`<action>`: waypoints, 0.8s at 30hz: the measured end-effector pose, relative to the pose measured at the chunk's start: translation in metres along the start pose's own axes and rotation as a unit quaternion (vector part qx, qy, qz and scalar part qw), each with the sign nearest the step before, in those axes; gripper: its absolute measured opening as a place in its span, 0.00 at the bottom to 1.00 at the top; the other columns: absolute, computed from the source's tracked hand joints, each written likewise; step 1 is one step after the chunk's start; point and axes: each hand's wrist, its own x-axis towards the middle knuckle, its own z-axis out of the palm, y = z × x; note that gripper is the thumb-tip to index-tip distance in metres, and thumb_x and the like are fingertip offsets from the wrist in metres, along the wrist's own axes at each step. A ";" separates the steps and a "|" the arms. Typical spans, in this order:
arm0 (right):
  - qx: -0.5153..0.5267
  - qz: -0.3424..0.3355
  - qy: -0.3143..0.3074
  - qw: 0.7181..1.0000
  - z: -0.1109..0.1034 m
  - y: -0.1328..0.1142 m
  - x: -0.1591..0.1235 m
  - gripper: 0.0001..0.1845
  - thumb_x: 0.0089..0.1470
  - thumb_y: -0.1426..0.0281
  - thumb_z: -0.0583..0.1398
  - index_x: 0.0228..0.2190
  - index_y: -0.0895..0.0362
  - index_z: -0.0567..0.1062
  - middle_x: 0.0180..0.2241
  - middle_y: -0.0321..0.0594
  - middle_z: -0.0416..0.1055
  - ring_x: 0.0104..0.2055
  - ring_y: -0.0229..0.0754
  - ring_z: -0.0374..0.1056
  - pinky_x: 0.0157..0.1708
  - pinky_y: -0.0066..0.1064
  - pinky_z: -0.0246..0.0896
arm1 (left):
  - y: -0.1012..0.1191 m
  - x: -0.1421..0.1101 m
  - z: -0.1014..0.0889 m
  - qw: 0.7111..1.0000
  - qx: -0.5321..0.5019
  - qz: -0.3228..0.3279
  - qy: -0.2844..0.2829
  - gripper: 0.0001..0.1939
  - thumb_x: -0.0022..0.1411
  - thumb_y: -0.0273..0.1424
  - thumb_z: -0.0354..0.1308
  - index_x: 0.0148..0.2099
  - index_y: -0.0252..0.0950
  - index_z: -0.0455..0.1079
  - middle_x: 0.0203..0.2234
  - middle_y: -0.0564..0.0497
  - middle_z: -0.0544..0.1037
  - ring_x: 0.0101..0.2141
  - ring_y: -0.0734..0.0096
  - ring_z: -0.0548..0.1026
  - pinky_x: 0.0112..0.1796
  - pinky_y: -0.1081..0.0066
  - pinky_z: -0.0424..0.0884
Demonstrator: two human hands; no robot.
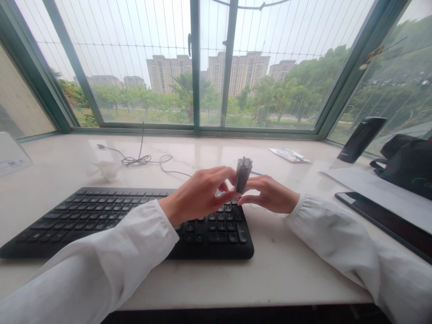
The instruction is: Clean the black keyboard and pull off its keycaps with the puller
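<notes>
A small dark grey block (243,174) with short prongs at its top, looking like a plug adapter, is held up above the right end of a black keyboard (101,211). My left hand (199,193) is closed on its left side, thumb and fingers pressed to it. From the right, my right hand (268,193) reaches its lower part with thumb and fingertips closed around it. The block hides some of my right fingertips, so their exact contact is hard to see. Both wrists are in white sleeves.
A thin black cable (138,159) lies loosely coiled behind the keyboard, near a crumpled clear wrapper (103,171). A small packet (289,155) lies at the back. To the right are a phone (381,220), white paper (388,189), a black upright device (362,138) and a black bag (410,162).
</notes>
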 end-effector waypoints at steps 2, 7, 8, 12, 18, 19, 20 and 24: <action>0.032 0.007 0.000 0.999 0.000 -0.001 0.001 0.13 0.60 0.61 0.61 0.37 0.59 0.78 0.34 0.43 0.78 0.35 0.40 0.74 0.39 0.31 0.68 | -0.003 -0.001 0.001 0.998 -0.002 -0.051 -0.031 0.07 0.64 0.33 0.60 0.41 0.35 0.69 0.32 0.53 0.77 0.31 0.75 0.76 0.32 0.76 0.69; 0.088 0.013 -0.015 0.996 -0.003 -0.001 0.003 0.13 0.60 0.62 0.61 0.37 0.60 0.78 0.33 0.42 0.77 0.35 0.39 0.73 0.39 0.32 0.70 | -0.010 -0.004 0.003 0.995 -0.004 -0.065 -0.081 0.04 0.60 0.31 0.64 0.37 0.37 0.75 0.32 0.54 0.79 0.33 0.74 0.76 0.36 0.74 0.68; 0.094 0.013 -0.022 0.995 -0.004 0.000 0.003 0.13 0.61 0.63 0.60 0.38 0.60 0.78 0.33 0.42 0.77 0.35 0.39 0.73 0.39 0.32 0.70 | -0.010 -0.004 0.004 0.994 -0.008 -0.065 -0.084 0.03 0.60 0.31 0.64 0.37 0.37 0.76 0.32 0.54 0.80 0.33 0.74 0.76 0.36 0.75 0.68; 0.087 0.003 -0.034 0.996 -0.006 0.002 0.003 0.13 0.63 0.65 0.58 0.40 0.61 0.78 0.35 0.43 0.77 0.36 0.39 0.73 0.39 0.31 0.69 | -0.007 -0.002 0.007 0.992 -0.031 -0.095 -0.077 0.02 0.60 0.30 0.64 0.36 0.38 0.78 0.30 0.54 0.81 0.32 0.74 0.77 0.36 0.76 0.68; 0.028 -0.017 -0.022 0.999 -0.003 0.001 -0.001 0.10 0.63 0.69 0.57 0.42 0.59 0.75 0.38 0.43 0.77 0.39 0.39 0.73 0.42 0.31 0.69 | -0.004 -0.001 0.012 0.988 -0.062 -0.119 -0.076 0.04 0.60 0.27 0.61 0.37 0.38 0.77 0.34 0.54 0.82 0.35 0.71 0.78 0.40 0.74 0.70; 0.023 -0.016 -0.020 0.999 -0.003 0.000 -0.002 0.10 0.63 0.70 0.57 0.43 0.59 0.75 0.39 0.44 0.76 0.40 0.39 0.73 0.42 0.31 0.69 | -0.004 -0.001 0.012 0.988 -0.060 -0.117 -0.078 0.05 0.60 0.28 0.60 0.37 0.38 0.77 0.34 0.54 0.82 0.35 0.71 0.78 0.41 0.73 0.70; 0.017 -0.016 -0.017 1.000 -0.002 0.000 -0.002 0.10 0.63 0.70 0.57 0.44 0.59 0.74 0.40 0.45 0.76 0.42 0.40 0.72 0.43 0.32 0.70 | -0.004 -0.001 0.012 0.988 -0.059 -0.116 -0.081 0.05 0.61 0.28 0.60 0.38 0.38 0.77 0.34 0.54 0.82 0.35 0.71 0.78 0.41 0.73 0.70; -0.005 -0.028 0.004 1.000 -0.001 -0.002 -0.004 0.08 0.61 0.72 0.57 0.42 0.59 0.74 0.40 0.45 0.76 0.42 0.41 0.72 0.44 0.34 0.71 | -0.004 -0.001 0.011 0.984 -0.072 -0.127 -0.098 0.07 0.62 0.29 0.58 0.40 0.37 0.77 0.34 0.53 0.81 0.35 0.71 0.78 0.40 0.73 0.71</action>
